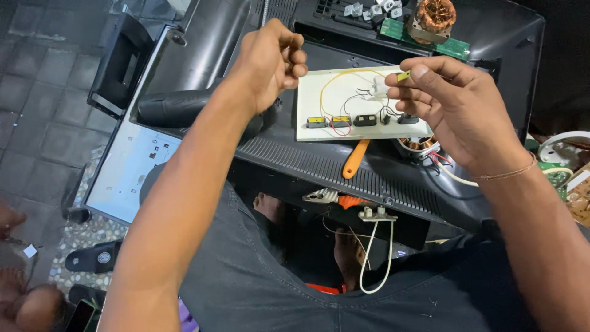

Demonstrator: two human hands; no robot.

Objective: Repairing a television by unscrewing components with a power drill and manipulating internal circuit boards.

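My right hand [452, 101] pinches a small yellow-green component [403, 75] between thumb and forefinger, just above the right end of a white board [326, 101]. The board lies on a black plastic casing [319, 160] and carries several small black and yellow parts joined by yellow, red and black wires. My left hand [270, 58] is raised to the left of the board, fingers curled in with fingertips pinched together; whether it holds anything I cannot tell.
An orange tool handle [355, 158] lies under the board. A copper-wound coil [434, 15] and green circuit board [424, 38] sit at the back. A white connector with looped wires [376, 215] hangs near my lap. Another person's hand [12, 218] shows at far left.
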